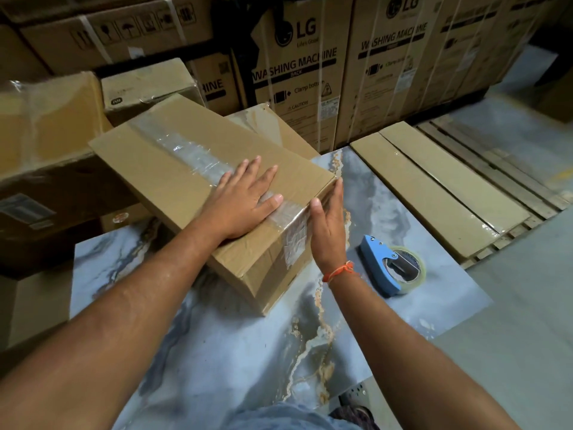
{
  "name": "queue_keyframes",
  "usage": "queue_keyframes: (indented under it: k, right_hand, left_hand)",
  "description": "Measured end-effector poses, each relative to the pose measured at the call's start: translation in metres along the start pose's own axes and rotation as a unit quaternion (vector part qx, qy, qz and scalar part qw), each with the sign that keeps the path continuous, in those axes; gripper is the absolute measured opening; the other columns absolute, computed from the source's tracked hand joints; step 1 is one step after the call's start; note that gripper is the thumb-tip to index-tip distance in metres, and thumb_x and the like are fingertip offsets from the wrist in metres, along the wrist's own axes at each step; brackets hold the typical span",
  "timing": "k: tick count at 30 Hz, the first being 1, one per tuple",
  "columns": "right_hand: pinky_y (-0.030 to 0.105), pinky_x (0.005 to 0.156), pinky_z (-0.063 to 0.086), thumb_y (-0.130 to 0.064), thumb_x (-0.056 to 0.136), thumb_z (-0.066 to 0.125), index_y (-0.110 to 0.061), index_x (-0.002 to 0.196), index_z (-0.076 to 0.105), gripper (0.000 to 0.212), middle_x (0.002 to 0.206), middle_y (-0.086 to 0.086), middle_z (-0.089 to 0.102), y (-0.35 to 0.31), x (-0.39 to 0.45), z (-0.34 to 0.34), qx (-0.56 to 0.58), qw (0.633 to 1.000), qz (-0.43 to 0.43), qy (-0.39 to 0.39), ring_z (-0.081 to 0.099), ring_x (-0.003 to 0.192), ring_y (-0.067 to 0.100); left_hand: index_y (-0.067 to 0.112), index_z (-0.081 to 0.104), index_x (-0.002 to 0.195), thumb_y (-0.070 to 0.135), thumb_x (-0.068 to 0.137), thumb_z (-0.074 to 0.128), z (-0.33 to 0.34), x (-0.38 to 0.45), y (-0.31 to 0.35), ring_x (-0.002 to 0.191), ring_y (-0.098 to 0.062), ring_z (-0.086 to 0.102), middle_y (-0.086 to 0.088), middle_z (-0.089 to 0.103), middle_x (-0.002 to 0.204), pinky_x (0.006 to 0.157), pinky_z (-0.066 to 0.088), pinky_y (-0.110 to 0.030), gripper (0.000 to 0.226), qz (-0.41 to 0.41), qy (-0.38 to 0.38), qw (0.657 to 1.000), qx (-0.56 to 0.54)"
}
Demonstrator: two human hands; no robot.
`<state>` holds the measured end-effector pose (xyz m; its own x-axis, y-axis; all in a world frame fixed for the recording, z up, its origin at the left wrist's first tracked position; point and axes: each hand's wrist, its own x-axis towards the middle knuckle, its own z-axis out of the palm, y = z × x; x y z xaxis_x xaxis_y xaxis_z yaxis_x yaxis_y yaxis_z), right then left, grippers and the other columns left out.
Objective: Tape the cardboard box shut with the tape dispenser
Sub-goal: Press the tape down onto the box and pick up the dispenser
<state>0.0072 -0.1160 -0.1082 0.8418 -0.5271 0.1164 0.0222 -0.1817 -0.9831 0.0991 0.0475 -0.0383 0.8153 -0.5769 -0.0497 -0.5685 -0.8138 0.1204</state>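
A long brown cardboard box (173,169) lies tilted on the marbled table (248,352), its flaps closed. Clear tape (192,156) runs along the top seam and down the near end. My left hand (245,201) rests flat on the top, fingers spread over the tape. My right hand (330,225) presses flat against the box's near end face, thumb on the top edge. The blue tape dispenser (392,268) with a clear tape roll lies on the table to the right of my right wrist, held by neither hand.
Stacked washing machine cartons (297,72) form a wall behind the table. Smaller boxes (49,119) crowd the left side. Flat cardboard packs (434,184) lie on a wooden pallet (502,169) to the right. Grey floor (511,336) shows at the lower right.
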Motion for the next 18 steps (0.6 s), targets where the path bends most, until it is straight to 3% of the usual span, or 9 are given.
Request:
queue_keyframes:
  k: [3, 6, 7, 9, 13, 18]
  right_hand:
    - [0.038, 0.122, 0.027, -0.043, 0.098, 0.046, -0.028, 0.158, 0.014, 0.070, 0.164, -0.002, 0.024, -0.006, 0.008, -0.005, -0.005, 0.999, -0.037, 0.007, 0.025, 0.150, 0.011]
    - [0.003, 0.106, 0.025, -0.041, 0.097, 0.048, -0.030, 0.155, 0.027, 0.063, 0.153, 0.002, 0.038, -0.006, -0.003, -0.002, -0.029, 0.997, -0.072, -0.005, 0.036, 0.135, -0.006]
    - [-0.003, 0.101, 0.024, -0.040, 0.097, 0.049, -0.030, 0.153, 0.032, 0.059, 0.147, 0.002, 0.041, -0.006, -0.010, 0.001, -0.037, 0.996, -0.077, -0.015, 0.037, 0.129, -0.012]
    - [-0.004, 0.099, 0.025, -0.040, 0.096, 0.051, -0.031, 0.148, 0.040, 0.054, 0.140, 0.002, 0.043, -0.006, -0.024, 0.006, -0.046, 0.995, -0.085, -0.038, 0.037, 0.124, -0.015]
    - [0.000, 0.102, 0.027, -0.048, 0.093, 0.052, -0.031, 0.143, 0.043, 0.053, 0.136, 0.003, 0.045, -0.012, -0.048, 0.021, -0.058, 0.991, -0.102, -0.068, 0.042, 0.127, 0.004]
    - [0.004, 0.107, 0.026, -0.041, 0.098, 0.054, -0.030, 0.150, 0.036, 0.057, 0.141, -0.002, 0.044, -0.017, -0.068, 0.029, -0.045, 0.991, -0.093, -0.086, 0.039, 0.133, 0.002]
  left_hand:
    - [0.035, 0.010, 0.165, 0.064, 0.104, 0.027, -0.003, -0.006, 0.002, 0.161, -0.020, 0.002, 0.000, 0.003, 0.175, 0.128, 0.005, -0.047, 0.069, 0.005, 0.025, 1.000, -0.011]
    - [0.035, 0.017, 0.164, 0.069, 0.096, 0.021, -0.005, -0.020, -0.004, 0.161, -0.018, 0.007, 0.004, 0.010, 0.174, 0.129, 0.009, -0.047, 0.076, 0.007, 0.031, 0.999, -0.030]
    - [0.036, 0.018, 0.164, 0.071, 0.094, 0.019, -0.006, -0.026, -0.008, 0.161, -0.016, 0.007, 0.006, 0.010, 0.174, 0.129, 0.010, -0.047, 0.078, 0.005, 0.028, 0.999, -0.034]
    - [0.039, 0.018, 0.163, 0.072, 0.092, 0.017, -0.006, -0.042, -0.021, 0.160, -0.013, 0.007, 0.009, 0.010, 0.174, 0.130, 0.011, -0.047, 0.079, -0.001, 0.024, 0.999, -0.041]
    - [0.041, 0.018, 0.163, 0.074, 0.091, 0.018, -0.008, -0.075, -0.046, 0.160, -0.010, 0.005, 0.012, 0.008, 0.173, 0.130, 0.010, -0.045, 0.080, -0.012, 0.017, 0.998, -0.054]
    - [0.039, 0.020, 0.163, 0.075, 0.086, 0.014, -0.011, -0.097, -0.051, 0.160, -0.013, 0.002, 0.008, 0.007, 0.174, 0.129, 0.005, -0.042, 0.085, -0.045, 0.006, 0.996, -0.071]
